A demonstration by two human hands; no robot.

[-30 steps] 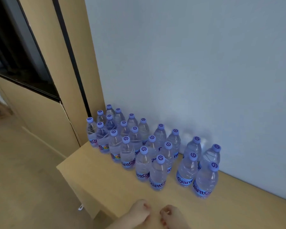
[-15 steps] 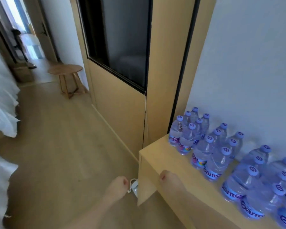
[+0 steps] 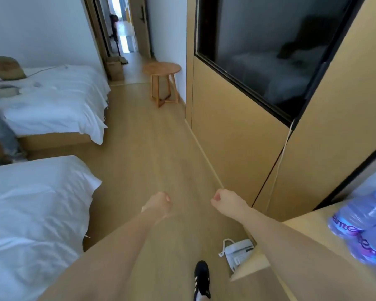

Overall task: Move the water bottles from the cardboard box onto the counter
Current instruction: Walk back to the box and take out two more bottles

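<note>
Both the left hand [image 3: 161, 203] and the right hand [image 3: 225, 202] are curled and hold nothing, with some water bottles [image 3: 365, 224] already on the tabletop [image 3: 308, 222] behind the right hand, and a cardboard box [image 3: 115, 69] far ahead, probably the next stop.

Water bottles [image 3: 366, 227] at 4 o'clock: blurred, cut by the right edge, count indeterminate. Cardboard box [image 3: 115, 69] at 11 o'clock: small, contents not discernible. Telephone [image 3: 237, 253] at 5 o'clock: partly behind the counter [image 3: 256, 270] corner.
</note>
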